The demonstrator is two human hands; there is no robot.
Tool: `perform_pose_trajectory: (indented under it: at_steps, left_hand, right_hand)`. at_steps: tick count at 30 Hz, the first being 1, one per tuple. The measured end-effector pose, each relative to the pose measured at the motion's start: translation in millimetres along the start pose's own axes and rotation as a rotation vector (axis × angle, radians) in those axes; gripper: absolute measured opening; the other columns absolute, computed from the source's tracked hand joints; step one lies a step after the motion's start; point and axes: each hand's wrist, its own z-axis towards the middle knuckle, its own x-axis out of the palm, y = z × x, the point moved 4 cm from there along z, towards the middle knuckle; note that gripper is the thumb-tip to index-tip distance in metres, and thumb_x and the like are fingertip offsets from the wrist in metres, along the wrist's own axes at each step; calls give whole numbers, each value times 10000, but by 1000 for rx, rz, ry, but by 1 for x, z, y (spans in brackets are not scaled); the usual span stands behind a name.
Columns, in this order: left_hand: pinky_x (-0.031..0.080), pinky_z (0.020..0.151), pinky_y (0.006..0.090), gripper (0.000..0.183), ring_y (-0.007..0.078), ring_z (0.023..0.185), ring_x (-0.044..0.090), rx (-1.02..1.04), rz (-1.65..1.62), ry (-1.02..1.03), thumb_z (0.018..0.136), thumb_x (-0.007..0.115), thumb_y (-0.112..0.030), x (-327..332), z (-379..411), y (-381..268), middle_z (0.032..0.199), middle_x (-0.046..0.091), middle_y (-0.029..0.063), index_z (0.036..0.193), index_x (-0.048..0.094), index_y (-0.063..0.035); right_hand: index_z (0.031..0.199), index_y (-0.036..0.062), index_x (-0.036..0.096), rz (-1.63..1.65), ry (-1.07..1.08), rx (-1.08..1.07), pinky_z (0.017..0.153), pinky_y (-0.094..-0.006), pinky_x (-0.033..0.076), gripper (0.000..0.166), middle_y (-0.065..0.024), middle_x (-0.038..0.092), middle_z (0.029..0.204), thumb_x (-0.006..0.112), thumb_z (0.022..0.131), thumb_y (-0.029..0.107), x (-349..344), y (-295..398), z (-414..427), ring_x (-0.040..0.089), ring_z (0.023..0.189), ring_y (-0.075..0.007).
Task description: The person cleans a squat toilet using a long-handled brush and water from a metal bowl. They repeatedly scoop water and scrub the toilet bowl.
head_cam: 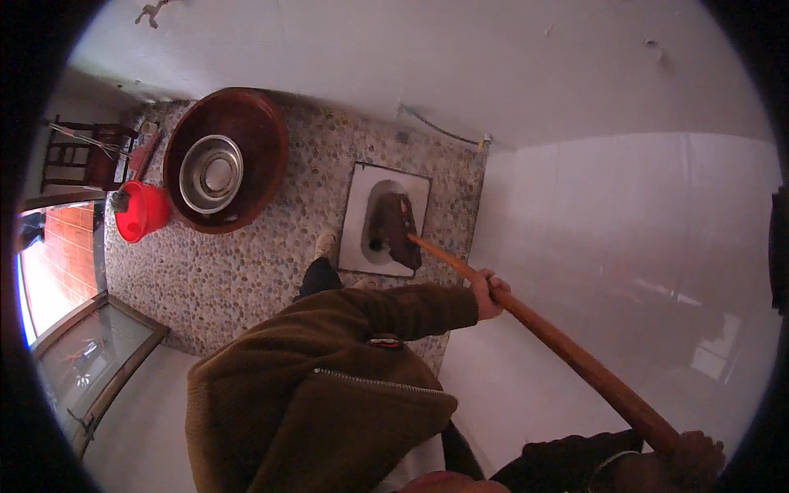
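Note:
My left hand [487, 294] is wrapped around a long wooden mop handle [573, 345], partway along it. At the lower right, my right hand [693, 459] grips the handle's upper end and is in shadow. The handle slants down to a dark brown mop head [400, 237], which lies over the right side of a white squat toilet [357, 222]. Part of the bowl is hidden under the mop head, while the drain hole stays visible to its left. One shoe [325, 244] of mine stands just left of the toilet.
A large reddish-brown tub [265, 166] holds a metal basin [211, 175]. Beside it are a red bucket [143, 211] and a dark wooden chair [102, 157]. A glazed door [102, 351] stands open at left. A hose [441, 128] runs along the wall above the pebbled floor [234, 277].

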Motion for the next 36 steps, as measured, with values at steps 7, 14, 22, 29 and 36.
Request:
perform_pose_trajectory:
  at_steps: [7,14,22,29,36]
  left_hand:
    - [412,560,314,166,171,531,427,69,242,-83,732,358,-148,9,-8,9,562,435,53,578,346,-87]
    - [346,487,301,144,134,478,376,96,478,-115,698,380,-73,2,-10,-8,517,348,-4,577,313,-110]
    - [380,512,310,181,167,473,402,72,103,172,668,405,-131,9,-34,17,470,372,13,512,317,-116]
    - [403,520,312,125,179,524,424,219,131,187,701,423,-147,6,-11,-37,549,417,32,587,387,-110]
    - [454,591,325,192,207,690,502,405,269,-19,791,489,-229,-44,43,-221,726,469,88,781,424,-49]
  right_hand:
    - [551,126,318,495,607,106,428,-237,324,310,38,415,475,386,823,258,-14,19,17,416,410,-93]
    - [451,143,316,766,1114,413,372,-251,276,339,-15,388,454,467,755,158,15,-4,-15,413,423,-95]
    - [465,96,354,1047,1397,500,401,-254,273,358,-10,316,448,390,818,137,40,-5,-11,305,398,-105]
    - [579,81,366,383,895,419,548,-284,342,208,-16,385,536,438,774,85,-2,-102,-40,381,495,-125]
    - [688,64,377,179,876,840,679,-302,393,116,-21,434,622,478,741,43,-2,-213,-238,435,583,-132]
